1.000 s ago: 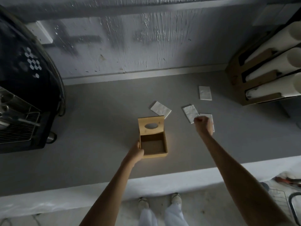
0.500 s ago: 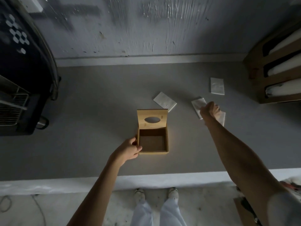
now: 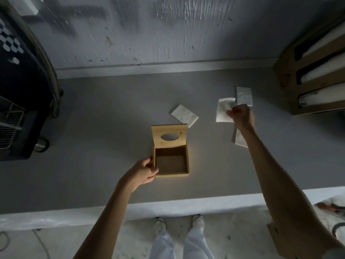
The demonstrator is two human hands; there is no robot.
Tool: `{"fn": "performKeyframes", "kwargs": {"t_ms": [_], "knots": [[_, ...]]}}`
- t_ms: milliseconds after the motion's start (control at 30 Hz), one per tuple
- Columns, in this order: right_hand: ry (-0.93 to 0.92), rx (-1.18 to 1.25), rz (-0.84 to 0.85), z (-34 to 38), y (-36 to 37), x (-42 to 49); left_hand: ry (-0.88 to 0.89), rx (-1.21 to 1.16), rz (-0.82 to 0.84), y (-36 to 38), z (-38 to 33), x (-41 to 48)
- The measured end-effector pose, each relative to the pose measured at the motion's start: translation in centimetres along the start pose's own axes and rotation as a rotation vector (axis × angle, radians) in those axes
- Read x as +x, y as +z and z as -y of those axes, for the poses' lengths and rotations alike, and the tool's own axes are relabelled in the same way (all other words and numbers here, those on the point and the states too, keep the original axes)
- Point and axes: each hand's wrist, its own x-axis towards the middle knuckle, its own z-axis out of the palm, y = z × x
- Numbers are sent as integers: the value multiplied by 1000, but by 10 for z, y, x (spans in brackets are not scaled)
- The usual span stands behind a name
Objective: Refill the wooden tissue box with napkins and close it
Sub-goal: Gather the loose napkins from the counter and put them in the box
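Observation:
The wooden tissue box (image 3: pixel 171 162) stands open and empty on the grey counter, its lid (image 3: pixel 169 136) with an oval slot tilted up at the back. My left hand (image 3: pixel 143 171) grips the box's left wall. My right hand (image 3: pixel 241 116) is raised above the counter to the right, pinching a white napkin (image 3: pixel 223 112). Three more folded napkins lie on the counter: one behind the box (image 3: pixel 184 115), one at the back right (image 3: pixel 244 95), one partly hidden under my right wrist (image 3: pixel 239 140).
A black coffee machine (image 3: pixel 22 86) fills the left side. A cardboard rack holding white rolls (image 3: pixel 317 71) stands at the right. The wall runs along the back, and the counter's white front edge (image 3: pixel 168 208) lies near my feet.
My right hand closed on a napkin lying right of the box and lifted it off the counter. The left hand stayed on the box.

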Motion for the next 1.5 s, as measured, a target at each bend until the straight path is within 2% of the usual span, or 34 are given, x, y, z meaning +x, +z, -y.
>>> {"fn": "performKeyframes", "kwargs": {"t_ms": [100,167,300,433,600,733,967,1133,1333,1500], "knots": [[187,388,-83,-21,-37,4,-2,-1,9,-1,1,1],[289,452,-79,-46,-51,4,-6,-13,3,-2,1,2],[399,293,-82,-90,-48,-7,-14,-33,5,-4,3,4],[368,93,-144,-98,-34,-11,-20,-40,-1,-5,2,5],[336,155,-204,-85,-34,-5,-16,-46,-1,-4,1,3],[343,118,-163,-90,-22,-15,-23,-63,-2,-4,1,2],[238,-35,-171,-90,-16,-33,-30,-63,-4,-4,0,1],[298,-253,-137,-82,-18,-36,-27,-58,-2,-4,-1,-1],[423,-196,-4,-73,-25,-18,-14,-82,11,-4,0,-4],[294,-135,20,-75,-26,-12,-34,-68,22,-6,-1,-6]]}}
